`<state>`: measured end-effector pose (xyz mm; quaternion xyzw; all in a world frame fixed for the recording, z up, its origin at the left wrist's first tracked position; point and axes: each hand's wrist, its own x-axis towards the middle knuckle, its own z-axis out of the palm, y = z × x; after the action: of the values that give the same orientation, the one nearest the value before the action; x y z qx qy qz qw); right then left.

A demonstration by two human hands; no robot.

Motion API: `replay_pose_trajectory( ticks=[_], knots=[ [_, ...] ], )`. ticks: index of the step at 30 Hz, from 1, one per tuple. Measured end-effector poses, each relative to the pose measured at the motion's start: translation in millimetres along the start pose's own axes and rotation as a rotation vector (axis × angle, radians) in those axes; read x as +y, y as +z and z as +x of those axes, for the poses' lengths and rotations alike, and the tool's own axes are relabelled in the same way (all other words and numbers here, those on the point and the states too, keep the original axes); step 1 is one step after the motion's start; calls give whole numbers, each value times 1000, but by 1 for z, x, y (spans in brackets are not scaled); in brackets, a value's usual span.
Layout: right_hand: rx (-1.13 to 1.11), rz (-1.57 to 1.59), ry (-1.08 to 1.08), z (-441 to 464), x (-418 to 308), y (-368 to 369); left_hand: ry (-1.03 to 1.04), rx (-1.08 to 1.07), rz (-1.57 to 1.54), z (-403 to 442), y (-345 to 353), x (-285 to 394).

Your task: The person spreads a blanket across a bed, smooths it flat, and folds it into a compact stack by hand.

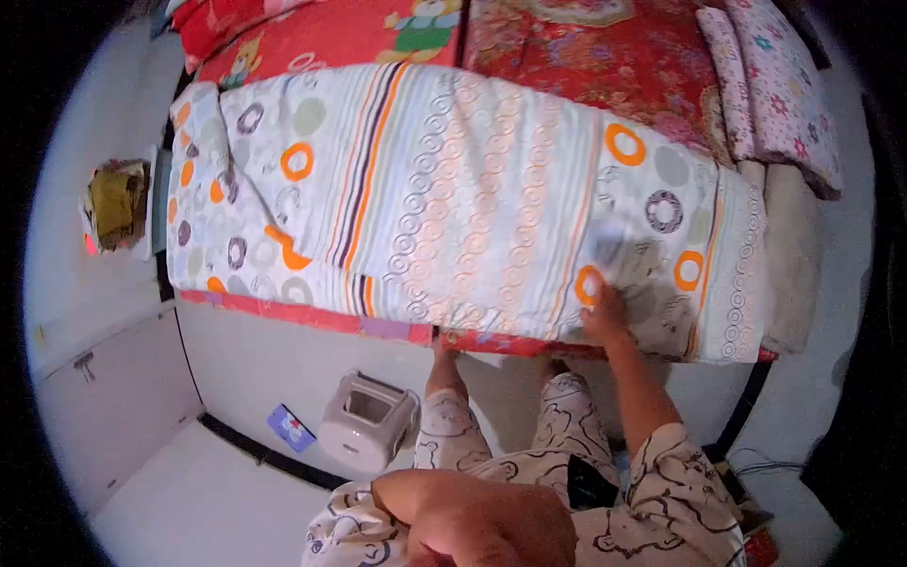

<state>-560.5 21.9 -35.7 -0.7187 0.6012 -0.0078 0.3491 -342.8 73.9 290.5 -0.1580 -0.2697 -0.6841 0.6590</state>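
Note:
My right hand (605, 310) reaches over the right part of a white quilt (482, 208) printed with circles and stripes. Its fingers look closed around something small. A blurred bluish-grey patch (609, 243) shows just beyond the fingertips, too smeared to name. The quilt lies spread across the bed, with a fold near its left end. My left arm is bent across my body at the bottom of the view, and its hand does not show.
Red bedding (340, 42) lies behind the quilt, with floral pillows (779, 85) at the back right. Below the bed stand a plastic stool (368, 420) and a blue card (290, 428). Yellowish items (118, 203) sit at the left.

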Motion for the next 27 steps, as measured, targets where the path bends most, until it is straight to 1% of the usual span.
replay_pose_trajectory(
  ticks=[1, 2, 3, 4, 6, 7, 8, 9, 10, 11, 12, 13, 14, 15, 16, 17, 18, 19, 20, 21, 22, 24, 25, 26, 27],
  knots=[
    [-53, -47, 86, 6, -30, -2, 12, 33, 10, -11, 6, 14],
    [-94, -82, 177, 9, -46, -15, 79, 135, 4, -18, 12, 10],
    [-95, -89, 167, 17, -55, -1, 131, 191, 0, -28, 15, 23],
    [30, -89, 17, 18, -65, 20, 183, 246, -2, -38, 17, 35],
    [169, 111, -323, 11, -123, 28, 200, 230, -30, -47, 12, 53],
    [168, 129, -377, 14, -143, 52, 215, 225, -41, -53, 9, 67],
    [165, 145, -432, 17, -163, 75, 187, 181, -22, -56, 5, 72],
    [171, 33, -397, 12, -200, 63, 183, 186, -10, -64, -3, 87],
    [148, -72, -357, 1, -229, 71, 178, 191, 1, -71, -10, 101],
    [144, -74, -353, 4, -228, 74, 126, 90, 61, -74, -36, 111],
    [102, -67, -236, 9, -230, 81, 68, -9, 130, -81, -60, 123],
    [73, -60, -121, 17, -232, 89, -2, 260, 304, -91, -71, 132],
    [82, -52, -125, 24, -230, 96, -115, 516, 442, -100, -82, 142],
    [37, -94, -33, 31, -222, 104, -228, 1161, 668, -110, -87, 147],
    [4, -132, 53, 41, -214, 106, -319, 1223, 689, -121, -121, 162],
    [-52, -196, 77, 46, -204, 101, -163, 1529, 1028, -123, -145, 165],
    [-28, -192, 68, 50, -210, 87, -66, 1687, 1033, -166, -192, 179],
    [-97, -193, 32, 52, -219, 67, -13, 1821, 1059, -186, -213, 202],
    [-169, -196, 2, 51, -224, 53, 51, 1857, 1142, -190, -227, 227],
    [-101, -216, -74, 47, -223, 48, 111, 1893, 1228, -194, -240, 250],
    [-96, -221, -69, 35, -217, 48, 20, 1946, 1335, -186, -242, 274],
    [136, -158, -390, 12, -201, 45, -68, 1751, 902, -192, -277, 316],
    [129, -3, -349, -3, -222, 30, -136, 1674, 701, -195, -295, 337],
    [133, -14, -339, -6, -220, 29, -214, 1853, 961, -110, -216, 312],
    [174, -16, -377, -9, -216, 30, -204, 1755, 1082, -156, -271, 345]
  ],
)
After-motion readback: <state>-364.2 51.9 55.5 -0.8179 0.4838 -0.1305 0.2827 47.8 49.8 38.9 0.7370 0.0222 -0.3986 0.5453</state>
